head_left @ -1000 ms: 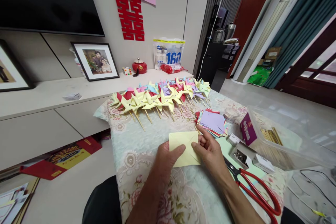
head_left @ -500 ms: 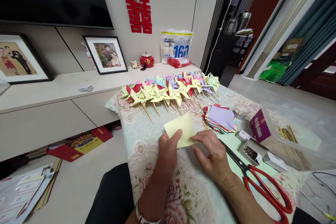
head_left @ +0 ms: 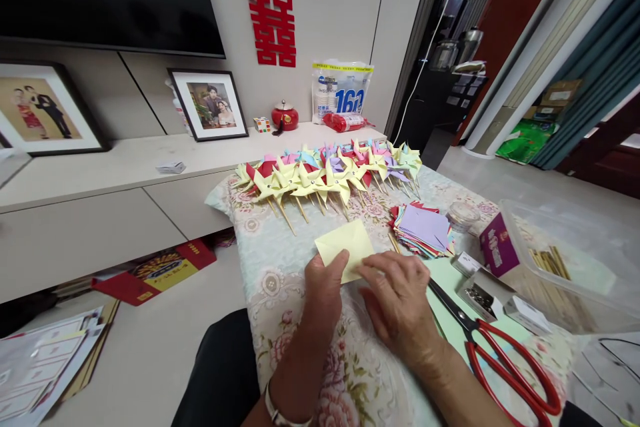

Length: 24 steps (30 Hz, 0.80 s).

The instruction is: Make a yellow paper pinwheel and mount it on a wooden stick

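Observation:
My left hand grips a pale yellow paper square over the tablecloth, its thumb pressed on top and its other fingers hidden beneath. Faint crease lines run across the sheet. Over the sheet's right edge, my right hand lays its fingertips on the paper, with the thumb apart below. To the right are red-handled scissors, lying partly on light green paper. A stack of coloured paper squares, purple on top, lies just beyond my right hand. Farther back, many paper pinwheels on wooden sticks lie in rows.
Right of the stack stand a round clear container, a small open box of metal pieces and a clear plastic bin with wooden sticks. A white cabinet with framed photos runs along the wall behind the flowered tablecloth.
My right hand's fingers have moved from pinching near the paper's right edge to lying over it. My left hand keeps its hold. The whole view has shifted slightly.

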Motion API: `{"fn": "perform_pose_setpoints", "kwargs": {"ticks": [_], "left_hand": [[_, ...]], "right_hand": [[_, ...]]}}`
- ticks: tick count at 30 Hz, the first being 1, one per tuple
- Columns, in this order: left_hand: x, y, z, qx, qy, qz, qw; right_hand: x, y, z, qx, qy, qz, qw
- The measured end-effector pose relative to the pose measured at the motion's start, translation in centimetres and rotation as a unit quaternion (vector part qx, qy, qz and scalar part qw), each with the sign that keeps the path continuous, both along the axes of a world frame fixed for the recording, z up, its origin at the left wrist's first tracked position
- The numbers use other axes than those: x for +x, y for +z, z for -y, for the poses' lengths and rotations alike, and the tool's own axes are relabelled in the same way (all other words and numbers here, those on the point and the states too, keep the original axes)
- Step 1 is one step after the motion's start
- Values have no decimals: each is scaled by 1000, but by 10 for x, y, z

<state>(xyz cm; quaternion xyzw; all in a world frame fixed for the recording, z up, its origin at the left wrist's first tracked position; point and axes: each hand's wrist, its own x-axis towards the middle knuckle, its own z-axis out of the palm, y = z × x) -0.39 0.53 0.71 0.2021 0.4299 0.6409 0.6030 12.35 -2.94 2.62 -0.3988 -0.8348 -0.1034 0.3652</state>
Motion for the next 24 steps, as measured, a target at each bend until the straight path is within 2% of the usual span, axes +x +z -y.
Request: {"fn": "perform_pose_setpoints", "kwargs": {"ticks": [3, 7, 12, 19, 24], "left_hand": [[2, -4, -2, 1, -2, 4, 1000], [2, -2, 0, 2, -36, 12, 999], [2, 4, 3, -29, -72, 20, 997], [4, 7, 7, 2, -105, -17, 994], [6, 11, 9, -6, -110, -33, 993]], "right_hand": [[-1, -4, -5, -59, 38, 20, 997], [0, -7, -10, -86, 14, 7, 996], [5, -7, -10, -132, -6, -77, 988], [11, -10, -15, -238, -18, -181, 954], [11, -14, -18, -285, -28, -248, 925]]}}
